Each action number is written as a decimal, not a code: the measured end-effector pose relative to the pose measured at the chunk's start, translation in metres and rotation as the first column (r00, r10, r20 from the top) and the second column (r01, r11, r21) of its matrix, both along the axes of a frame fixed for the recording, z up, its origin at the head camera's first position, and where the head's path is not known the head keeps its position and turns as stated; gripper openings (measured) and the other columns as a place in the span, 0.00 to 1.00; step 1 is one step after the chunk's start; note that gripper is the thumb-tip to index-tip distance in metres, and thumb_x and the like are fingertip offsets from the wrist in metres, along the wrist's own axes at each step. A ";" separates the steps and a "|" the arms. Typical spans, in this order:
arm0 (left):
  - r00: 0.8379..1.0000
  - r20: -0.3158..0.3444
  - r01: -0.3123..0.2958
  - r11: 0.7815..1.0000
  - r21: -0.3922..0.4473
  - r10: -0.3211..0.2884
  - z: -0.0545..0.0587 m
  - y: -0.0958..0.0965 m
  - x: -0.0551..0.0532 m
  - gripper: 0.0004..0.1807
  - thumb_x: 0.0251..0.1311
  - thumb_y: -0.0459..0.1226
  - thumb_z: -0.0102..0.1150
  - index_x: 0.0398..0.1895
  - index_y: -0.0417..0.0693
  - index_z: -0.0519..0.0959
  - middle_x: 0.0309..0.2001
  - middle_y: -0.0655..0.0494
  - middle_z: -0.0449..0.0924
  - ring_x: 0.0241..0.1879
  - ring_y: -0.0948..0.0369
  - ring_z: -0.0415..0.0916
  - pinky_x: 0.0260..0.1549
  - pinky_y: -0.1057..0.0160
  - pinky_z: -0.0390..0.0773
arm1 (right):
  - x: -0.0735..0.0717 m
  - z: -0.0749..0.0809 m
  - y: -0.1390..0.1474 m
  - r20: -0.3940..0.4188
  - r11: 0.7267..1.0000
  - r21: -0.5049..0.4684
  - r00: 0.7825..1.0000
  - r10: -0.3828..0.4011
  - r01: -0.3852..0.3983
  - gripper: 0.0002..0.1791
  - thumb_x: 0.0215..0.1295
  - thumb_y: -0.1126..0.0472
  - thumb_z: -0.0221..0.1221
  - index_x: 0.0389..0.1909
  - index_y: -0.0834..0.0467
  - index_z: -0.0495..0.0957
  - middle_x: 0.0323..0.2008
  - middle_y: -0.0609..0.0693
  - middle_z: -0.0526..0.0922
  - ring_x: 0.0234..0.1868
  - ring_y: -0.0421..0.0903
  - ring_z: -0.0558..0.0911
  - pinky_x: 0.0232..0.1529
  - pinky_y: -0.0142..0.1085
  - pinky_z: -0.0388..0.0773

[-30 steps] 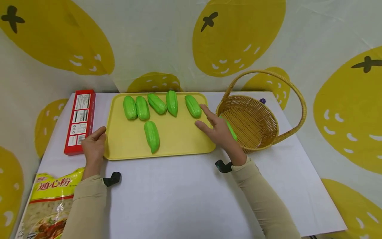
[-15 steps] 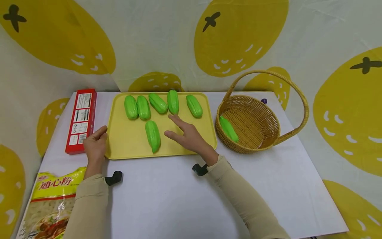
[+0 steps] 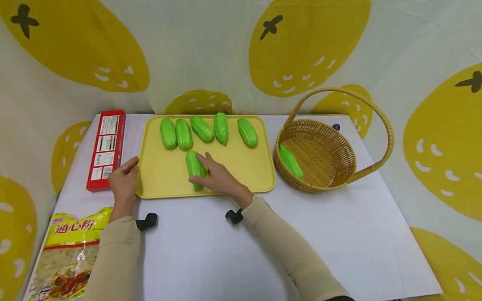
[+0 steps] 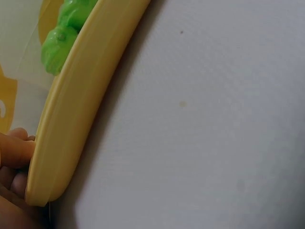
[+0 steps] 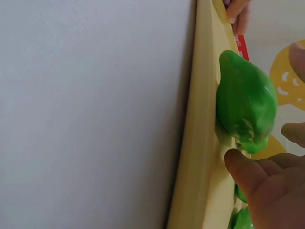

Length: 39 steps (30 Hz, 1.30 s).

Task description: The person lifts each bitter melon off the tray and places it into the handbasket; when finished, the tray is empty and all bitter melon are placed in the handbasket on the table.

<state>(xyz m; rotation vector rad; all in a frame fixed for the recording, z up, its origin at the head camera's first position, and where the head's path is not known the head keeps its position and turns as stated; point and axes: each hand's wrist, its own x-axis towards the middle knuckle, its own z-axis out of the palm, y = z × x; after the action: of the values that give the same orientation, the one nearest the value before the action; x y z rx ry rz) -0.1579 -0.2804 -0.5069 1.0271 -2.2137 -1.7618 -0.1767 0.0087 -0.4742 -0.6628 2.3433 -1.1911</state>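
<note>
At my far left lies a bag (image 3: 71, 251) of pasta, its top towards the back of the table (image 3: 188, 251). Behind it is the red box (image 3: 107, 150), just beside my left hand (image 3: 125, 179). That hand is at the left edge of the tray (image 3: 158, 179), fingers curled in and grasping the rim, which I take to be a steadying hold.

On the tray, at the back left, four gourds (image 3: 183, 133) lie in a loose row, the two leftmost side by side. In front of them, apart, is the near gourd (image 3: 193, 165), lying lengthwise towards me. My right hand (image 3: 216, 175) hovers over it from the right, thumb on my side and fingers beyond. The digits are spread and released; the right wrist view shows space between them and the gourd, so nothing is grasped. Whether one fingertip brushes it, I can't tell.

I judge this step to be the pick-up, just short of the grip. The next move calls for lowering a little and closing thumb and fingers round the middle, since that glossy skin could slip.

Further right, one more gourd (image 3: 247, 132) lies alone on the tray. Beyond the tray stands the basket (image 3: 320, 161), with the basket gourd (image 3: 290, 162) lying against its left wall.
</note>
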 end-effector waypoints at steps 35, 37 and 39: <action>0.998 0.063 0.032 0.999 -0.026 -0.031 0.007 0.001 -0.001 0.21 0.77 0.37 0.46 0.69 0.53 0.75 0.72 0.55 0.72 0.75 0.60 0.65 0.71 0.63 0.70 | 0.009 0.003 0.000 -0.084 0.999 0.023 0.996 0.030 -0.029 0.41 0.73 0.57 0.60 0.81 0.43 0.52 0.82 0.56 0.49 0.80 0.56 0.58 0.78 0.48 0.61; 0.997 0.071 0.038 0.999 -0.023 -0.036 0.007 0.002 0.000 0.21 0.77 0.38 0.45 0.70 0.54 0.74 0.73 0.56 0.72 0.75 0.60 0.64 0.71 0.63 0.69 | 0.010 0.005 0.002 -0.101 1.000 0.004 0.994 0.030 -0.030 0.40 0.73 0.57 0.60 0.81 0.44 0.54 0.82 0.56 0.50 0.80 0.55 0.58 0.78 0.47 0.61; 0.997 0.072 0.044 0.999 -0.025 -0.042 0.007 0.002 0.001 0.21 0.77 0.37 0.45 0.70 0.54 0.74 0.73 0.55 0.72 0.75 0.60 0.64 0.72 0.63 0.69 | 0.012 0.008 0.004 -0.109 0.999 -0.020 0.994 0.028 -0.030 0.39 0.73 0.58 0.61 0.80 0.45 0.56 0.82 0.56 0.51 0.80 0.55 0.58 0.78 0.48 0.62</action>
<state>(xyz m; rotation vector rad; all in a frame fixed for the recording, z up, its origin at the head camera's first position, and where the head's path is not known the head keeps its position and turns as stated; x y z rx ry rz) -0.1573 -0.2781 -0.5000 1.0610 -2.3116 -1.7345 -0.1644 0.0129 -0.4667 -0.7849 2.4046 -1.1966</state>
